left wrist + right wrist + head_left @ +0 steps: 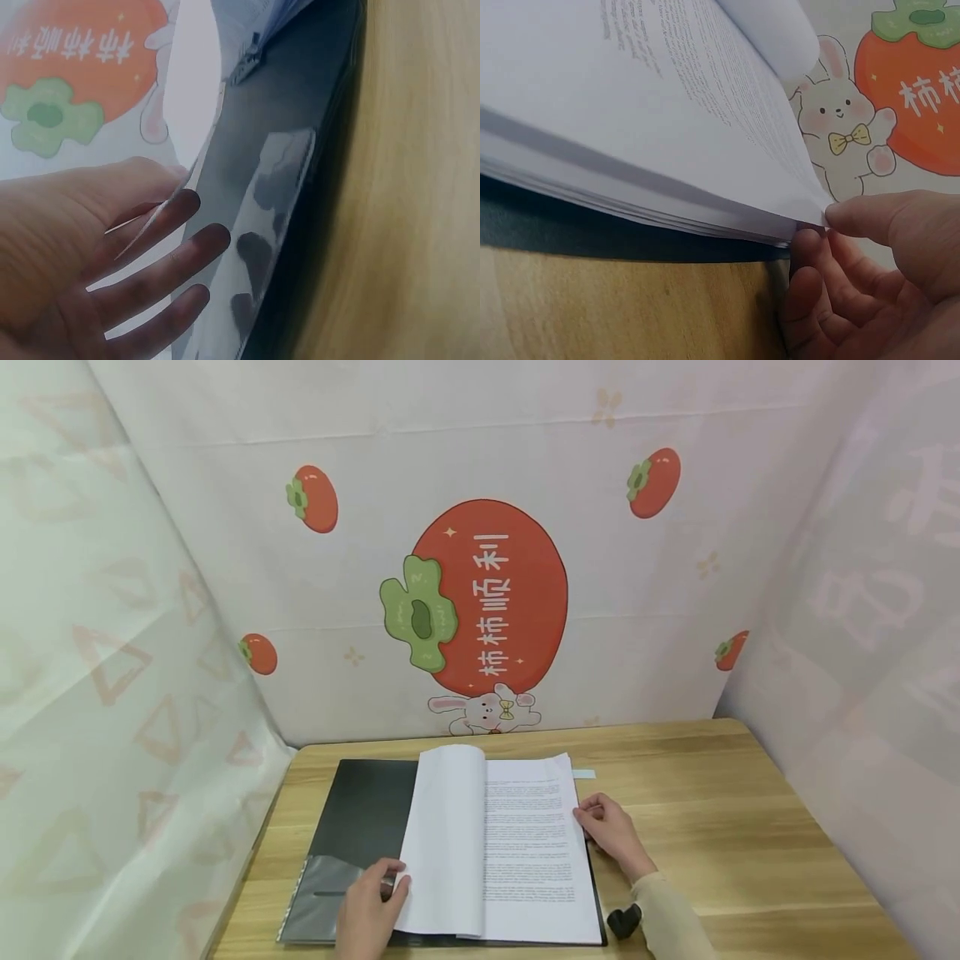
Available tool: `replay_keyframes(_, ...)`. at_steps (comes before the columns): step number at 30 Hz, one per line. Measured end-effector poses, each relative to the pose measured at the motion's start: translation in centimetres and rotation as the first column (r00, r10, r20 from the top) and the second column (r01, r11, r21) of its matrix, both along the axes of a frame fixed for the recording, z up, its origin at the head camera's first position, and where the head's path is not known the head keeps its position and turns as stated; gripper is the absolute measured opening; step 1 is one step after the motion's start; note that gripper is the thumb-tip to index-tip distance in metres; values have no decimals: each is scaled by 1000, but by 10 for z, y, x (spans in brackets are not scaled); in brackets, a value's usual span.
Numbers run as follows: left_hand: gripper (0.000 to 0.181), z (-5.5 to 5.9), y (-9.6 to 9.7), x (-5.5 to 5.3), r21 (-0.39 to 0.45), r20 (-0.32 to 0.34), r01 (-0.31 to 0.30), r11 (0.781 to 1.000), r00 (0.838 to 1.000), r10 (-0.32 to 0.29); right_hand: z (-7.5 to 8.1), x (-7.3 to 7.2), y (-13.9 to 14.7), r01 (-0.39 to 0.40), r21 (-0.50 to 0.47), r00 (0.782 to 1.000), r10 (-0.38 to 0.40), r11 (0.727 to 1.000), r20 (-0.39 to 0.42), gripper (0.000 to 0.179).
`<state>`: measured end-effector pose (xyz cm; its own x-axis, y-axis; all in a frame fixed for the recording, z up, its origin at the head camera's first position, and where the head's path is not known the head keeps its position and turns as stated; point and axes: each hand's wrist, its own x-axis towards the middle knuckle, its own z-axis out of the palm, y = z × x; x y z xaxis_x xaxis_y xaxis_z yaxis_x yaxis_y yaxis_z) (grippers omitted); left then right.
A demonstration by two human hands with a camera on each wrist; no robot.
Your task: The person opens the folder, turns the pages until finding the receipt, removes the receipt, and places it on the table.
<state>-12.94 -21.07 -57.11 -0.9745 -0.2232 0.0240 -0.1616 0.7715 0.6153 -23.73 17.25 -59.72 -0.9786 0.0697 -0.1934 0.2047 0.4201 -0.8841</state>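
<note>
A black folder (pixel 371 802) lies spread on the table, holding a stack of printed paper (pixel 528 852). Turned sheets (pixel 446 835) curve over toward its left cover, their blank side showing. My left hand (pixel 369 906) pinches the free edge of the turned paper between thumb and fingers; in the left wrist view the other fingers spread beneath it. At the stack's right edge, my right hand (pixel 611 831) pinches the top paper by its margin, thumb above and fingers below. The right wrist view shows that edge lifted over the layered sheets (pixel 667 214).
A clear pocket (pixel 318 902) covers the lower left of the folder. Inside, a metal clip (pixel 247 60) shows near the spine. A pale blue tab (pixel 584 773) sticks out at the top right. Beyond the wooden table (pixel 690 860) hangs a printed cloth (pixel 360 577).
</note>
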Motion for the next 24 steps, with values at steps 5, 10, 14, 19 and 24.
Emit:
replay_keyframes(5, 14, -4, -9, 0, -34, 28, -26, 999, 999, 26, 0, 0, 0, 1, -14, 1000, -1, 1000, 10, 23)
replay_keyframes(10, 14, -4, -15, 2, -93, 20, -40, 995, 999, 42, -2, -1, 1, 1, -21, 1000, -1, 1000, 4, 21)
replay_keyframes(14, 15, -6, -19, 3, -111, 6, -64, 992, 998, 65, -4, -1, 1, -4, -26, 1000, 4, 1000, 0, 21)
replay_keyframes(19, 16, -8, -24, 4, -125, 15, -92, 988, 995, 95, -3, -2, 1, 2, -24, 1000, -2, 1000, 0, 21)
replay_keyframes(24, 15, -8, -26, 7, -102, 45, -132, 986, 989, 137, -2, -2, 1, 7, -11, 1000, -7, 1000, 3, 22)
